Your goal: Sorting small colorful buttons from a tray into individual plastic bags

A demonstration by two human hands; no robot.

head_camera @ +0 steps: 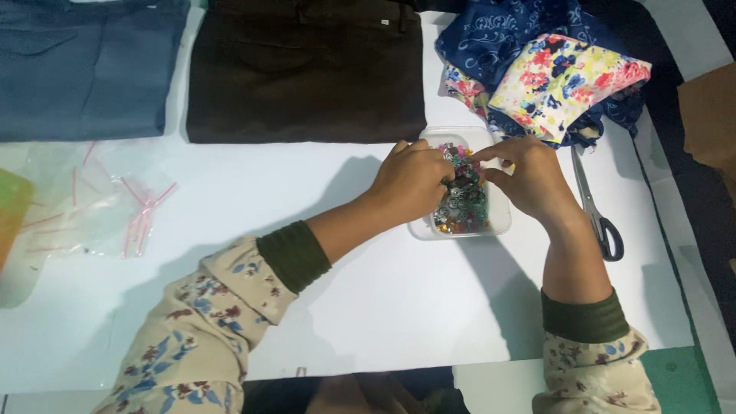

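A clear plastic tub (498,218) of mixed coloured beads (462,201) lies with its long axis running away from the person. The left hand (410,182) curls into it, fingertips bunched among the beads. The right hand (533,178) pinches at the tub's far edge; what it pinches is too small to tell. Scissors (596,207) lie just right of the tub, folded brown cloth (307,69) beyond it.

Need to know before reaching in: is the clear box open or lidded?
Open: both hands, left hand and right hand, reach into the clear box.
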